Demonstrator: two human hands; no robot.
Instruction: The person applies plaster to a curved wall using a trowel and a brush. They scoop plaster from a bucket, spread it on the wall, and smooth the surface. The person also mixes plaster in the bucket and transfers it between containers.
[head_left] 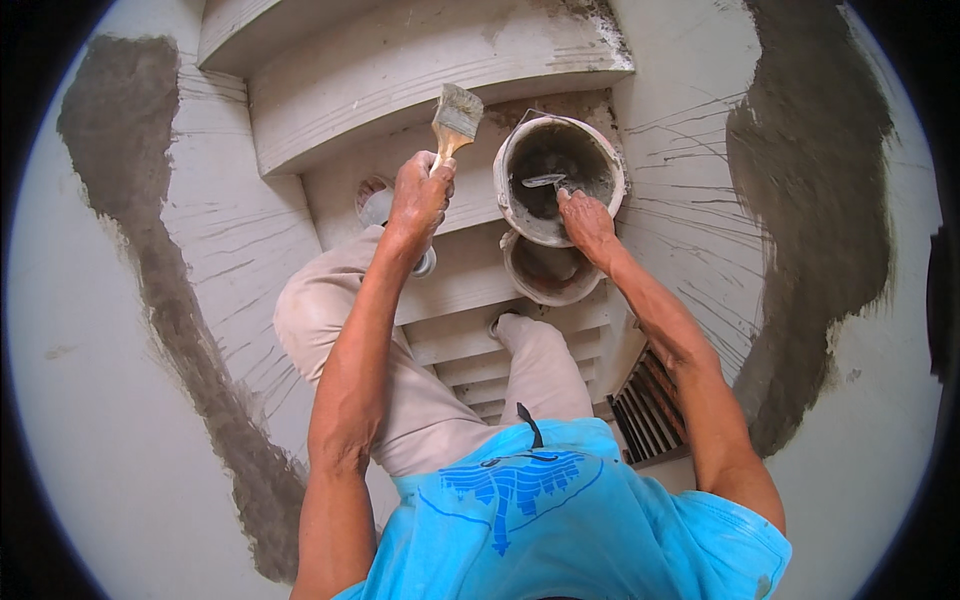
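Note:
My left hand (421, 203) is closed round the wooden handle of a flat paintbrush (458, 112). The brush is raised, its wide bristles pointing up and caked with grey. On the right, my right hand (588, 220) reaches over the near rim of a white bucket (503, 188) smeared with cement. Its fingers are closed on a small tool with a pale metallic edge (543, 181), partly hidden, so I cannot tell its exact kind. Dark grey wet mix (555, 160) lies inside the bucket. Just below it is a second bucket (514, 272), partly covered by the first.
White stair steps (440, 60) rise ahead, and more steps (465, 345) descend below my legs. Wet grey patches (125, 130) (820, 200) run along both walls. A dark slatted railing (648, 410) stands at lower right. My foot (372, 200) rests on a step at left.

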